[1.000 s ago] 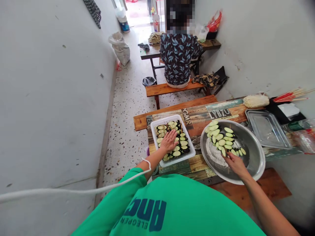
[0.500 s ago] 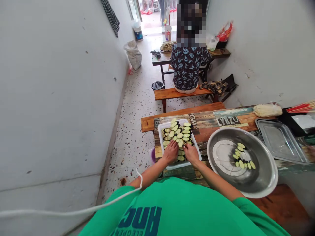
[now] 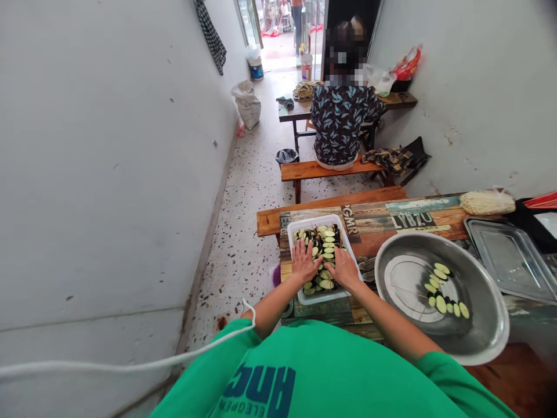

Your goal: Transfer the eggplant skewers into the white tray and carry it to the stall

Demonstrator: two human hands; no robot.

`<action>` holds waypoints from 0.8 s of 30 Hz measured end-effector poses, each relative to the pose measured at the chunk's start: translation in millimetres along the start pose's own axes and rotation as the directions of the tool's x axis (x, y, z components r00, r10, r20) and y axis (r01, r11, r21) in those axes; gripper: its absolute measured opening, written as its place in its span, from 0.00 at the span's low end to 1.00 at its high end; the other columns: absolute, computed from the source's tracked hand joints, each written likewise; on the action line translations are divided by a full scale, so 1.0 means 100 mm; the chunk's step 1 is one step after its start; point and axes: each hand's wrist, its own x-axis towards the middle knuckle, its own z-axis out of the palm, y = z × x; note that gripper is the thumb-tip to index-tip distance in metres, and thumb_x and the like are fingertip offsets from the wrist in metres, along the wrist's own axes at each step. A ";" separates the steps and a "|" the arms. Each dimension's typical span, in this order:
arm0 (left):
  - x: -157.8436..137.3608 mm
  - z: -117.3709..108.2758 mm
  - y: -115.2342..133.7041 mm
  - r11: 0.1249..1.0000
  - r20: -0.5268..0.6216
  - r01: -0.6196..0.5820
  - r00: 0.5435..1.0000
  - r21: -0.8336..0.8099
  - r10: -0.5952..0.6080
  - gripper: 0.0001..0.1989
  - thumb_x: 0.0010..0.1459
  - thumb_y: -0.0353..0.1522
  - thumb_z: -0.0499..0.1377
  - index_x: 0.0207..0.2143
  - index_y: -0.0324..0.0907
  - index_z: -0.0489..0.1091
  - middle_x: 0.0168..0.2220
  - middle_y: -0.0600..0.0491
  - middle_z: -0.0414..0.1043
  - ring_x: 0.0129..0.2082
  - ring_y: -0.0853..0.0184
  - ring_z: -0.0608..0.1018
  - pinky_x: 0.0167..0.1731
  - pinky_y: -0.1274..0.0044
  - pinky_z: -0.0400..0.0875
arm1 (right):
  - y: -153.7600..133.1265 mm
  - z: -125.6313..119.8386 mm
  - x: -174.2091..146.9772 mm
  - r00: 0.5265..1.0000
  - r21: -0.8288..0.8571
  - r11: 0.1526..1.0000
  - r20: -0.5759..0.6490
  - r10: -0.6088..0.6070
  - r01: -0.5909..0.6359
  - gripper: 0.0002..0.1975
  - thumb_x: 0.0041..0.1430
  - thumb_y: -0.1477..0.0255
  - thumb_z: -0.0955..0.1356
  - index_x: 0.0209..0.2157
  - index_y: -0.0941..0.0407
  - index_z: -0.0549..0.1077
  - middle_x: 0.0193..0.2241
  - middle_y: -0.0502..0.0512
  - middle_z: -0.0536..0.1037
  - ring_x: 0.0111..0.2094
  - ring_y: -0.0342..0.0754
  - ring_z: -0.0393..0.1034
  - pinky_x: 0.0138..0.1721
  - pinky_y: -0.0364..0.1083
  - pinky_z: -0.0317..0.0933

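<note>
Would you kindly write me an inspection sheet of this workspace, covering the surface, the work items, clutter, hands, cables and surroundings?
Surface: printed wooden table with a wooden bench along its far edge.
Work items: white tray filled with skewered eggplant slices; steel bowl holding a few more slices.
Clutter: empty metal tray, bundle of enoki mushrooms, red-tipped skewers at the right edge.
Hands: left hand and right hand lie flat on the slices in the white tray, fingers spread.
Cables: white cord runs from the left edge to the green shirt.
Surroundings: narrow corridor; another person sits at a farther table, back turned; bin; sack.
</note>
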 end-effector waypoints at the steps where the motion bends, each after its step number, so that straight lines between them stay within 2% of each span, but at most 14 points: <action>1: 0.03 0.01 -0.04 0.998 0.014 -0.061 0.998 0.014 0.061 0.36 0.61 0.49 0.52 0.66 0.40 0.53 0.69 0.39 0.45 0.69 0.51 0.48 0.64 0.55 0.48 | 0.02 0.03 0.06 0.999 -0.015 0.999 -0.022 -0.034 0.034 0.29 0.61 0.65 0.65 0.60 0.64 0.61 0.55 0.69 0.69 0.56 0.58 0.61 0.54 0.52 0.57; 4: 0.16 -0.06 -0.18 0.984 0.053 -0.162 0.986 0.071 0.159 0.34 0.63 0.48 0.50 0.67 0.44 0.52 0.69 0.42 0.44 0.69 0.54 0.48 0.65 0.57 0.45 | 0.04 0.11 0.19 0.996 -0.056 0.996 -0.039 -0.076 0.074 0.27 0.62 0.69 0.62 0.61 0.63 0.61 0.58 0.67 0.66 0.58 0.58 0.57 0.57 0.54 0.53; 8: 0.34 -0.21 -0.27 0.976 0.139 -0.192 0.974 0.103 0.177 0.33 0.64 0.47 0.48 0.67 0.46 0.51 0.70 0.45 0.43 0.69 0.55 0.49 0.65 0.59 0.45 | 0.01 0.12 0.19 0.998 -0.049 0.997 0.015 -0.058 0.059 0.31 0.62 0.62 0.62 0.61 0.66 0.61 0.62 0.69 0.61 0.61 0.63 0.52 0.60 0.58 0.49; 11: 0.29 -0.25 -0.21 0.986 0.091 -0.134 0.988 0.099 0.125 0.31 0.65 0.45 0.48 0.67 0.43 0.51 0.69 0.43 0.44 0.69 0.54 0.48 0.65 0.57 0.43 | 0.19 0.04 0.04 0.994 0.097 0.994 -0.102 -0.046 0.056 0.30 0.64 0.60 0.61 0.61 0.64 0.63 0.62 0.67 0.61 0.61 0.60 0.53 0.60 0.56 0.50; 12: 0.24 -0.24 -0.18 0.991 0.039 -0.097 0.995 0.097 0.093 0.32 0.65 0.44 0.48 0.67 0.41 0.51 0.69 0.41 0.43 0.69 0.53 0.46 0.65 0.56 0.42 | 0.33 0.00 -0.04 0.985 0.154 0.987 -0.170 -0.021 0.048 0.29 0.64 0.60 0.61 0.60 0.63 0.64 0.62 0.66 0.62 0.61 0.59 0.53 0.60 0.56 0.49; 13: 0.19 -0.22 -0.14 0.992 0.002 -0.090 0.996 0.089 0.090 0.34 0.65 0.45 0.48 0.68 0.39 0.49 0.70 0.40 0.41 0.70 0.53 0.44 0.65 0.56 0.42 | 0.51 -0.04 -0.15 0.972 0.224 0.974 -0.224 0.068 -0.016 0.28 0.63 0.61 0.62 0.59 0.61 0.65 0.61 0.64 0.63 0.61 0.57 0.54 0.60 0.54 0.49; 14: 0.14 -0.19 -0.09 0.990 -0.004 -0.115 0.993 0.078 0.115 0.34 0.64 0.45 0.48 0.68 0.38 0.49 0.70 0.40 0.39 0.70 0.53 0.43 0.65 0.57 0.42 | 0.73 -0.08 -0.28 0.942 0.303 0.942 -0.251 0.224 -0.143 0.27 0.62 0.61 0.63 0.58 0.60 0.67 0.60 0.63 0.65 0.60 0.56 0.56 0.60 0.53 0.50; 15: 0.09 -0.16 -0.05 0.987 0.012 -0.146 0.989 0.068 0.146 0.34 0.64 0.45 0.48 0.67 0.38 0.50 0.70 0.40 0.38 0.70 0.53 0.43 0.65 0.57 0.42 | 0.97 -0.11 -0.43 0.873 0.382 0.869 -0.244 0.423 -0.315 0.26 0.60 0.62 0.64 0.56 0.60 0.68 0.58 0.64 0.67 0.59 0.55 0.58 0.59 0.52 0.52; 16: 0.05 -0.12 -0.01 0.984 0.032 -0.167 0.986 0.061 0.166 0.34 0.64 0.45 0.49 0.67 0.39 0.50 0.70 0.40 0.37 0.70 0.53 0.42 0.65 0.57 0.42 | 1.23 -0.14 -0.61 0.746 0.455 0.735 -0.201 0.634 -0.502 0.24 0.59 0.63 0.64 0.54 0.61 0.70 0.55 0.64 0.70 0.57 0.55 0.61 0.58 0.51 0.54; 17: 0.02 -0.07 0.02 0.982 0.055 -0.180 0.983 0.057 0.177 0.34 0.64 0.45 0.49 0.67 0.39 0.51 0.70 0.40 0.37 0.70 0.52 0.42 0.65 0.57 0.42 | 1.47 -0.16 -0.80 0.592 0.493 0.578 -0.148 0.793 -0.651 0.23 0.59 0.65 0.64 0.51 0.62 0.72 0.51 0.67 0.73 0.54 0.56 0.64 0.54 0.51 0.58; 19: -0.01 0.00 0.07 0.983 0.083 -0.174 0.982 0.057 0.169 0.34 0.63 0.45 0.50 0.67 0.39 0.52 0.70 0.39 0.37 0.70 0.51 0.41 0.65 0.56 0.42 | 1.90 -0.18 -1.15 0.370 0.507 0.345 -0.055 0.927 -0.790 0.20 0.60 0.66 0.62 0.44 0.67 0.75 0.40 0.72 0.77 0.45 0.58 0.70 0.45 0.53 0.63; 20: -0.01 0.03 0.08 0.984 0.090 -0.169 0.982 0.056 0.163 0.34 0.63 0.45 0.50 0.66 0.38 0.53 0.70 0.39 0.37 0.70 0.51 0.41 0.65 0.55 0.41 | 2.06 -0.18 -1.28 0.292 0.504 0.257 -0.011 0.956 -0.825 0.19 0.60 0.66 0.62 0.40 0.68 0.76 0.35 0.73 0.77 0.41 0.60 0.72 0.41 0.53 0.64; 22: 0.01 0.05 0.07 0.984 0.103 -0.171 0.981 0.040 0.167 0.34 0.63 0.45 0.50 0.66 0.38 0.52 0.70 0.38 0.37 0.70 0.51 0.40 0.65 0.55 0.41 | 2.29 -0.13 -1.41 0.199 0.509 0.143 0.057 0.978 -0.849 0.18 0.58 0.64 0.65 0.34 0.67 0.76 0.29 0.73 0.76 0.35 0.60 0.72 0.35 0.52 0.64; 24: 0.03 0.04 0.06 0.985 0.108 -0.171 0.980 0.009 0.169 0.33 0.64 0.44 0.49 0.67 0.37 0.52 0.70 0.38 0.37 0.70 0.52 0.40 0.65 0.55 0.40 | 2.39 -0.05 -1.36 0.199 0.542 0.127 0.076 0.977 -0.831 0.18 0.56 0.61 0.68 0.32 0.65 0.76 0.27 0.70 0.76 0.33 0.57 0.72 0.33 0.51 0.64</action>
